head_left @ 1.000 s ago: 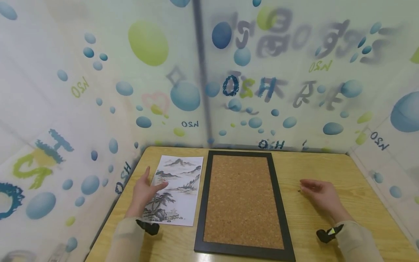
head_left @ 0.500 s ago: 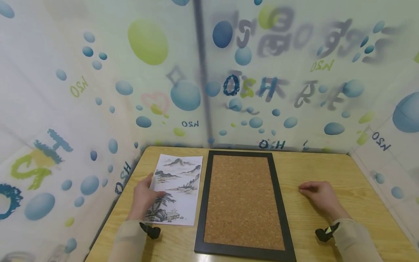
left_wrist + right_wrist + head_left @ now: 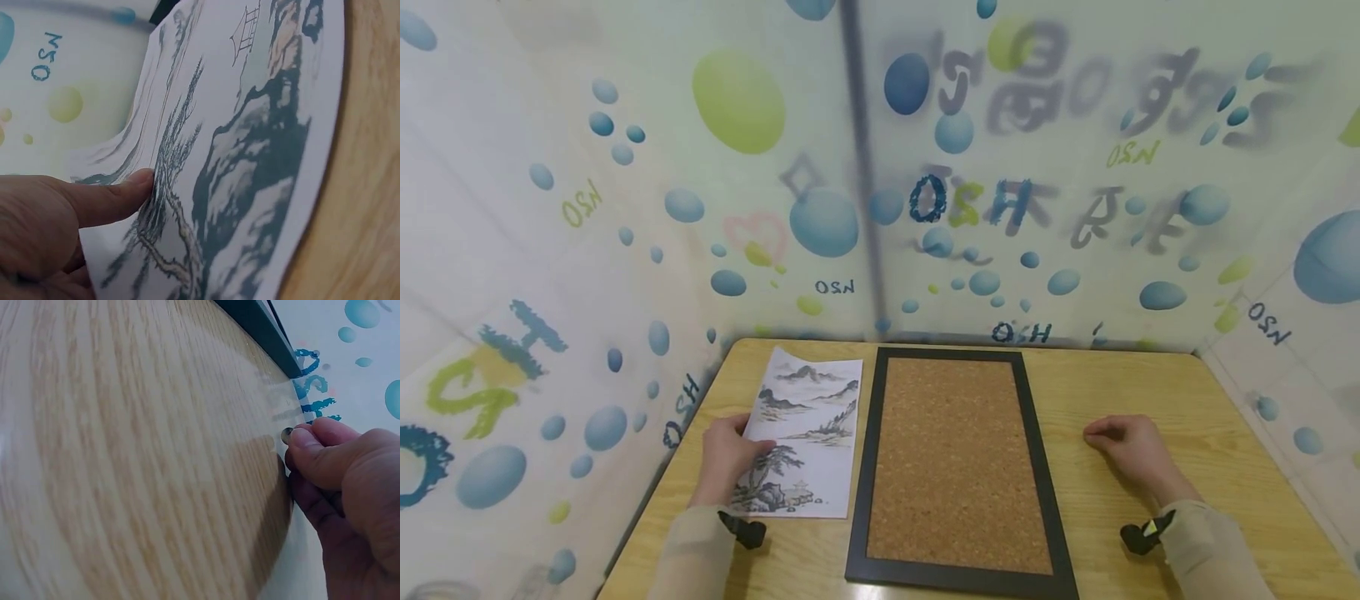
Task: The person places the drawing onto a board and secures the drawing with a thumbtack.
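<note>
White rectangular paper sheet printed with an ink-wash landscape (image 3: pixel 812 425): on the table, left of the board, its left side raised and its far-left corner curling up. We note the left hand (image 3: pixel 726 454) at its left edge, thumb flat on the printed face, other fingers beneath, so the paper is pinched between; we judge this grip suits a thin sheet, lifting the edge without creasing it.

Right hand (image 3: pixel 1131 450): well apart, over bare wood at the board's other side, thumb and forefinger pressed together on a small, round, shiny piece (image 3: pixel 287 435), its kind too small for us to tell. A fingertip pinch probably suits something so tiny.

Between the hands, a brown cork board in a black rectangular frame (image 3: pixel 958 467) lies flat, near both. Both forearms reach forward over the pale wooden table (image 3: pixel 1097 542), wrists low.
</note>
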Available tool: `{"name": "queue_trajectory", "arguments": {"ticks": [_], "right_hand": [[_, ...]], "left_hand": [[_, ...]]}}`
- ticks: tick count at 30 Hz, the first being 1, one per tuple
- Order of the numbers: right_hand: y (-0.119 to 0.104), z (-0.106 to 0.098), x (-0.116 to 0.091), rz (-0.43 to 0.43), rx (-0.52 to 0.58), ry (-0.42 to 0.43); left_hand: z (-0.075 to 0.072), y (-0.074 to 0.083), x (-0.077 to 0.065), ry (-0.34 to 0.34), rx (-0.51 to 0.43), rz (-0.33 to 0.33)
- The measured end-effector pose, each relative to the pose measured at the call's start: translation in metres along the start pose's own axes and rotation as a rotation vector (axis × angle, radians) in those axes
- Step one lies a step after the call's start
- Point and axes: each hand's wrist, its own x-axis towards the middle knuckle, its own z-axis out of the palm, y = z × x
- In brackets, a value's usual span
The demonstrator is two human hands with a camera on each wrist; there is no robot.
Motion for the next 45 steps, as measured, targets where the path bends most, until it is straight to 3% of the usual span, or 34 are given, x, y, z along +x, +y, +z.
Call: {"name": "queue_trajectory", "arguments": {"ticks": [8, 16, 19, 25, 32, 41, 45], "right_hand": [[-0.003, -0.002, 0.000, 0.048, 0.018, -0.009], [-0.004, -0.004, 0.001, 0.034, 0.020, 0.013], [-0.002, -0.002, 0.001, 0.039, 0.019, 0.018], [0.001, -0.001, 0.001, 0.047, 0.044, 0.034], [-0.002, -0.002, 0.000, 0.054, 0.062, 0.053], [-0.006, -0.005, 0.002, 0.045, 0.108, 0.055], [-0.009, -0.008, 0.004, 0.037, 0.143, 0.081]], "left_hand": [[-0.004, -0.006, 0.005, -0.014, 0.009, -0.017], [-0.005, -0.006, 0.007, -0.035, -0.127, -0.161], [-0.006, -0.007, 0.005, -0.042, -0.157, -0.184], [-0.008, -0.011, 0.005, -0.065, -0.187, -0.187], [-0.007, -0.015, 0.005, -0.039, -0.175, -0.175], [-0.012, -0.016, 0.004, -0.027, -0.308, -0.236], [-0.018, -0.014, 0.004, -0.015, -0.354, -0.220]]}}
